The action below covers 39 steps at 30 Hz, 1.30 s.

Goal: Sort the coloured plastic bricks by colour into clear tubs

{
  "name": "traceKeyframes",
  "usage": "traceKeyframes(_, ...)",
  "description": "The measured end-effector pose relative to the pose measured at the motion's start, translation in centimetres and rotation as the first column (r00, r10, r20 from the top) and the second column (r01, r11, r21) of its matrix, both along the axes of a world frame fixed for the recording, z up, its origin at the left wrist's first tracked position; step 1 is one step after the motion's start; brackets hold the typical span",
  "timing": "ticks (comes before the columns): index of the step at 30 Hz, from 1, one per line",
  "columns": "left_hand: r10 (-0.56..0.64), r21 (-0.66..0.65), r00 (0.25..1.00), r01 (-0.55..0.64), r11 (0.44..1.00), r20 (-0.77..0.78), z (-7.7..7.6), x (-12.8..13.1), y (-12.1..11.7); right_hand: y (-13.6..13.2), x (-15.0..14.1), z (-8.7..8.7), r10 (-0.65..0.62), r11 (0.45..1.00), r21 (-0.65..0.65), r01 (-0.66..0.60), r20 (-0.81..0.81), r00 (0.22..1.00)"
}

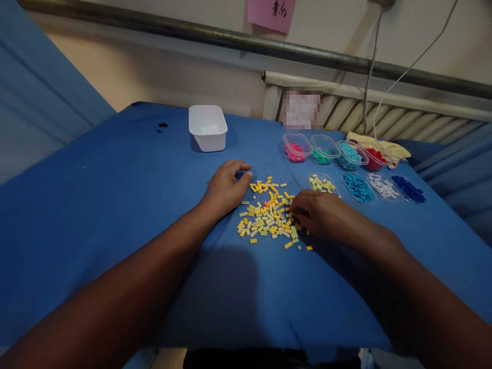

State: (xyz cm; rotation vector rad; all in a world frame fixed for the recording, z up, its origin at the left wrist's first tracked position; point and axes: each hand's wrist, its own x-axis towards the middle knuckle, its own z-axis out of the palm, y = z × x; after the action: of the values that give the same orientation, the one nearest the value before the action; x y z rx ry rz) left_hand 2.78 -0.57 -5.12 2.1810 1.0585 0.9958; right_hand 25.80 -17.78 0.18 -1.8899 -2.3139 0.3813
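A loose pile of small yellow toy bricks [269,221] lies spread on the blue cloth, in pale and deeper shades, with an orange brick [266,204] among them. At its upper left edge rests my left hand [229,185], fingers bent and thumb a little apart from the index finger, holding nothing. My right hand [321,211] reaches into the pile's right side with its fingers curled together and pointing down. Whatever lies between those fingertips is hidden. Just beyond this hand stands a clear tub of pale yellow bricks [322,183], partly covered by it.
Several clear tubs stand at the right, holding pink bricks [294,152], green bricks [322,156], turquoise bricks [349,155], red bricks [373,159], teal bricks [358,187], white bricks [383,186] and dark blue bricks [408,189]. A white box [208,143] and yellow cloth [397,147] sit farther back.
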Motion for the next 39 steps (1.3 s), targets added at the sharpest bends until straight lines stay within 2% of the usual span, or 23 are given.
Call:
traceKeyframes(7,-0.022,-0.010,0.999,0.022,1.000,-0.048,0.4,-0.1,-0.2,-0.5,1.2,0.0,0.048,0.999,-0.011,-0.048,-0.045,0.998)
traceKeyframes(13,-0.025,-0.017,0.998,0.024,1.000,-0.051,0.5,-0.1,-0.3,-0.4,0.7,-0.4,0.007,1.000,0.019,-0.006,-0.037,0.999)
traceKeyframes(18,-0.018,-0.019,0.998,0.016,1.000,-0.059,0.6,-0.1,-0.4,-0.7,1.0,0.1,-0.013,0.997,0.076,0.021,-0.108,0.994)
traceKeyframes(21,-0.020,-0.018,0.998,0.019,1.000,-0.056,0.6,-0.1,-0.4,-1.1,2.9,0.3,-0.100,0.984,0.129,0.124,-0.181,0.978)
traceKeyframes(23,-0.027,-0.018,0.999,0.027,0.999,-0.045,0.5,-0.1,-0.3,-1.3,4.7,0.1,-0.205,0.958,0.161,0.236,-0.185,0.961)
traceKeyframes(26,-0.033,-0.015,0.999,0.032,0.999,-0.044,0.4,-0.2,-0.1,-1.5,7.1,-0.7,-0.378,0.882,0.256,0.395,-0.115,0.919)
traceKeyframes(29,-0.032,-0.010,0.999,0.031,0.999,-0.037,0.2,-0.2,0.0,-1.3,8.3,-1.5,-0.463,0.830,0.333,0.448,-0.038,0.886)
traceKeyframes(33,-0.035,-0.011,0.999,0.035,0.999,-0.024,0.2,-0.2,0.1,-1.3,8.7,-1.9,-0.457,0.838,0.327,0.437,-0.019,0.889)
traceKeyframes(37,-0.040,-0.007,0.999,0.040,0.999,-0.031,0.3,-0.2,0.1,-1.7,8.1,-1.2,-0.416,0.839,0.361,0.406,-0.055,0.908)
traceKeyframes(39,-0.035,-0.012,0.999,0.034,0.999,-0.035,0.3,-0.2,0.1,-2.1,7.3,-0.5,-0.303,0.893,0.313,0.323,-0.111,0.946)
